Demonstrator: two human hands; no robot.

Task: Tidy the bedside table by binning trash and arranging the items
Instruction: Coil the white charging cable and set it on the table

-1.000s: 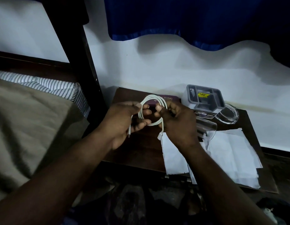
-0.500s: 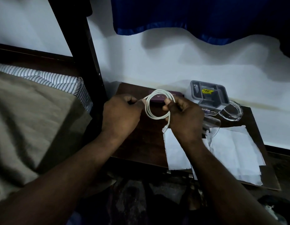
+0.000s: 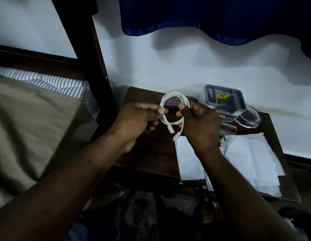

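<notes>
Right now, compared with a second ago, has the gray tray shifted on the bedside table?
No. The gray tray sits in the same spot between the purple box and the clear lid; only the camera view shifted.

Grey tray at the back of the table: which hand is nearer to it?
Right. The right hand is just left of the grey tray and in front of it; the left hand is farther left, across the white cable loop both hold.
</notes>
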